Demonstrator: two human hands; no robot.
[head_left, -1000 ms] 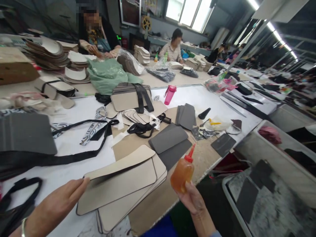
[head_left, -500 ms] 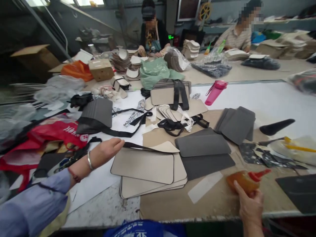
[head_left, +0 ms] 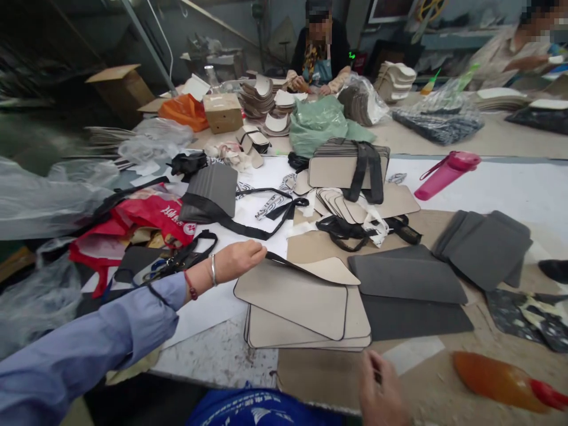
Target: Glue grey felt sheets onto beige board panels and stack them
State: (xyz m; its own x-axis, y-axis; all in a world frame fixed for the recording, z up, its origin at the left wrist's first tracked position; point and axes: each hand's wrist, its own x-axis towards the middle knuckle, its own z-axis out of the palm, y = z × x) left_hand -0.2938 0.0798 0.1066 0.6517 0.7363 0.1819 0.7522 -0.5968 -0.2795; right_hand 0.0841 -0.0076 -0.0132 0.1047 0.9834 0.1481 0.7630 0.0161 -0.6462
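Note:
My left hand (head_left: 242, 260) pinches the far left corner of a thin beige panel (head_left: 339, 271) with a dark edge, its near side bent up off the pile. Beneath it lie several similar beige panels (head_left: 293, 299), fanned out with rounded corners. My right hand (head_left: 380, 384), loosely curled and holding nothing I can see, hovers at the table's front edge just below the pile. To its right a squeeze bottle (head_left: 497, 378) with amber contents and a red nozzle lies on its side. Dark grey panels (head_left: 408, 275) lie right beside the beige pile.
A strapped beige stack (head_left: 331, 168) stands behind the pile, with black straps (head_left: 341, 231) before it. More grey panels (head_left: 483, 242) and a pink bottle (head_left: 448, 174) are to the right. A red bag (head_left: 146, 216) lies left. Two people work across the table.
My right hand has let go of the squeeze bottle, which now lies on the table, and moved left toward the beige pile. My left hand still pinches the panel's corner. The view has shifted.

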